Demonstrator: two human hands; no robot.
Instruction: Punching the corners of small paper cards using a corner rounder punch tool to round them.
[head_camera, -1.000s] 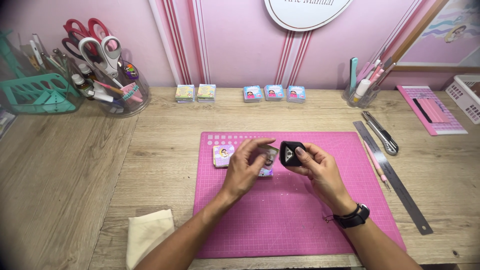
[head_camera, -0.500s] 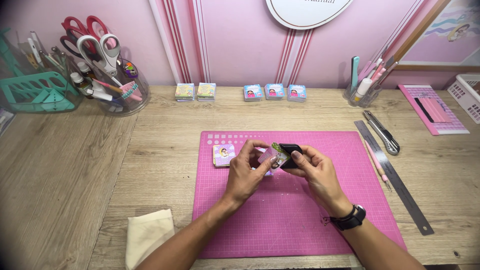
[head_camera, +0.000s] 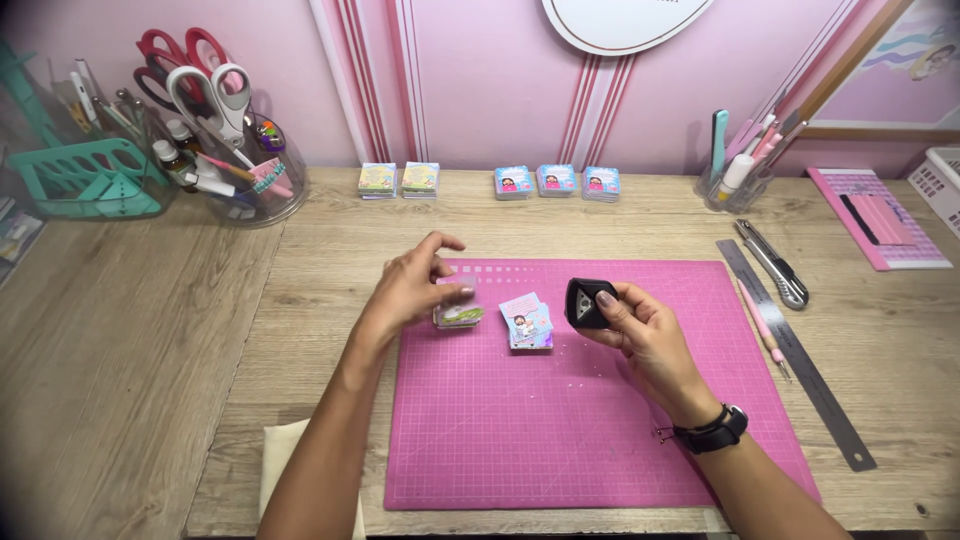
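Observation:
My right hand (head_camera: 640, 335) grips a small black corner punch (head_camera: 583, 301) over the pink cutting mat (head_camera: 560, 440). My left hand (head_camera: 412, 288) rests on a small stack of cards (head_camera: 460, 315) at the mat's upper left, thumb and fingers pinching its top. A second small stack of illustrated cards (head_camera: 528, 323) lies on the mat between the two hands, untouched. A black watch sits on my right wrist.
Small card stacks (head_camera: 556, 181) line the back of the wooden desk. A clear tub of scissors and pens (head_camera: 228, 150) and a teal rack (head_camera: 85, 175) stand far left. A steel ruler (head_camera: 795, 355), a craft knife (head_camera: 772, 262) and a pen cup (head_camera: 735, 175) lie right. A cream cloth (head_camera: 280, 460) sits near left.
My left hand has moved left from the punch to the card stack at the mat's upper left. My right hand still holds the punch, now apart from the left.

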